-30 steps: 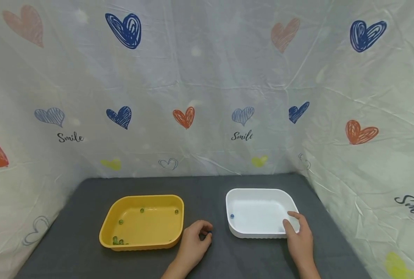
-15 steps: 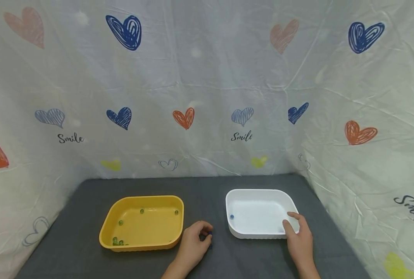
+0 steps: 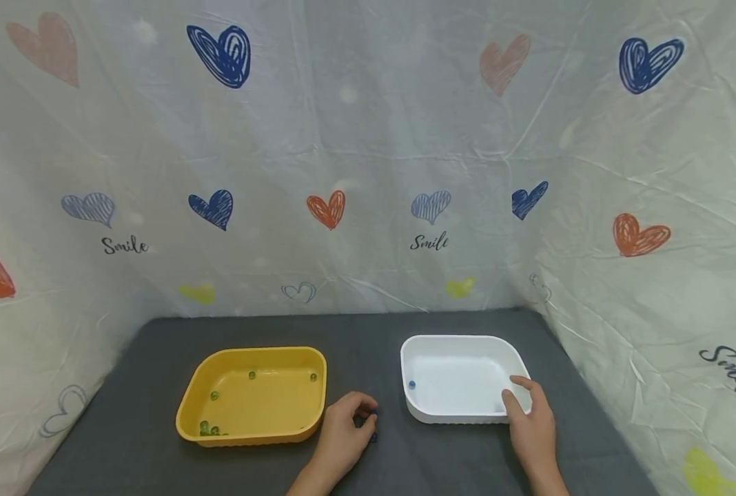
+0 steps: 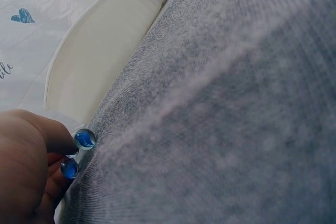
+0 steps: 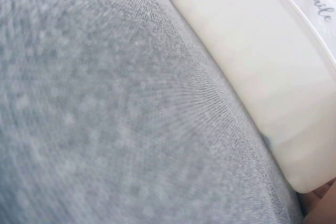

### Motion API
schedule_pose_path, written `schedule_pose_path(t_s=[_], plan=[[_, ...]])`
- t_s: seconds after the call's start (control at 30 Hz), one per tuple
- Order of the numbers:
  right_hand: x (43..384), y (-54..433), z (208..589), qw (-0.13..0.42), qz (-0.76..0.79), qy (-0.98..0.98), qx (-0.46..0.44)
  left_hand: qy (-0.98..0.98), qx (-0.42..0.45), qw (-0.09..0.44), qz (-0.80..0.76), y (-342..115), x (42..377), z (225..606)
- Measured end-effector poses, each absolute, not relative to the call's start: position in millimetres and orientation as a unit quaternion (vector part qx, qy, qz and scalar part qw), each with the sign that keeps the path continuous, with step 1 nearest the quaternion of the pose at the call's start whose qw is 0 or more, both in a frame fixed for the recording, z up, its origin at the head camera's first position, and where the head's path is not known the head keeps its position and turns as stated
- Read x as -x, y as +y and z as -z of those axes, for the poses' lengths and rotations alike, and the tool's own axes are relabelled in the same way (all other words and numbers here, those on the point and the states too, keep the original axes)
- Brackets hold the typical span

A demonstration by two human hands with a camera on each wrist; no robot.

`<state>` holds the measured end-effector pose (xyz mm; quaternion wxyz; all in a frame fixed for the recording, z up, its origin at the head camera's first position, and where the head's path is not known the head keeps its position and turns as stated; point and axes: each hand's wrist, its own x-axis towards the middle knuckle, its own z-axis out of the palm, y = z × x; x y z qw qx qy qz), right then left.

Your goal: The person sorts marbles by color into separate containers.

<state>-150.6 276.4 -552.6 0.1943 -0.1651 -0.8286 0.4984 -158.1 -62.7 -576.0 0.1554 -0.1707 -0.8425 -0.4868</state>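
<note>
On the dark cloth between two trays, my left hand (image 3: 345,428) has its fingers curled at a few blue marbles. One blue marble (image 4: 84,139) shows at the fingertips in the left wrist view, a second (image 4: 69,169) lies just below it, and a third is mostly hidden by the fingers. My right hand (image 3: 535,434) holds the front right corner of the white tray (image 3: 455,418), thumb and index finger reaching over its rim. A single blue marble (image 3: 412,385) lies inside that tray, by its left wall.
Left of my left hand stands a yellow tray (image 3: 256,439) with several green marbles (image 3: 215,395) in it. Dark cloth (image 3: 368,344) covers the table. A white curtain (image 3: 368,124) printed with hearts hangs behind and along the sides.
A second blue marble has come into sight beside my left thumb since one second ago. Both hands and both trays stay in place.
</note>
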Motion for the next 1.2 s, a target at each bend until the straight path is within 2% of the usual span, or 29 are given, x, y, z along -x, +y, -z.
schedule_pose_path(t_s=[0.27,0.6,0.9,1.2], plan=[[151,276,554,0.215,-0.509,-0.819,0.156,-0.835,0.168,0.177,0.493,-59,160,567],[151,274,554,0.203,-0.507,-0.823,0.157,-0.796,0.151,0.129,0.572,-43,156,545],[153,275,552,0.205,-0.504,-0.826,0.146,-0.774,0.156,0.108,0.604,-32,163,524],[151,277,552,0.198,-0.499,-0.828,0.161,-0.75,0.203,0.117,0.618,-1,177,498]])
